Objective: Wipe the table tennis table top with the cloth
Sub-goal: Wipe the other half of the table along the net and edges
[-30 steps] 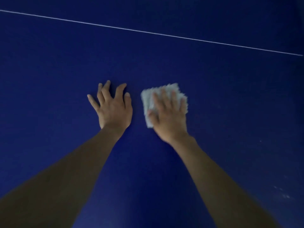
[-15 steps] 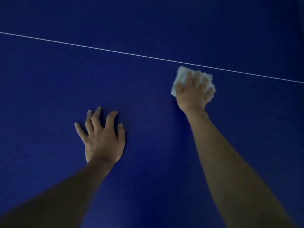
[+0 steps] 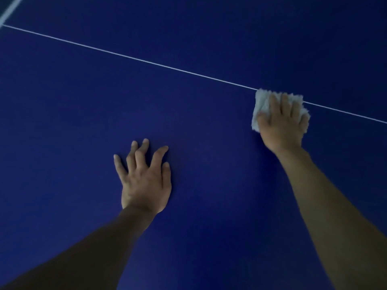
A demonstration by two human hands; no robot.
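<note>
Since the frame half a second back, the right hand [image 3: 281, 124] has pushed the cloth [image 3: 260, 105] farther out and to the right. Its far edge now meets the white line [image 3: 146, 61], where before it lay just short of it. The left hand [image 3: 144, 181] has kept its place on the blue desk [image 3: 62, 122].

The right hand lies flat on top of the cloth, its fingers [image 3: 284, 101] stretched forward over the fabric and its thumb against the near left side; it presses down and does not clench. The left hand is released, palm down with fingers spread and slightly arched, holding nothing (it looks to be a brace for the long reach).

This appears to be the far end of an outward stroke, with the arm almost fully extended. To do it well, I would keep the palm's weight even so the whole pad stays in contact, carry the cloth just over the line, then draw it back along a path overlapping the last one. The left hand should take the body's lean, so that the wiping hand can slide freely.

The cloth sits bunched under the right hand, showing beyond the fingertips and at the thumb side, on the desk right at the line, well apart from the left hand.
</note>
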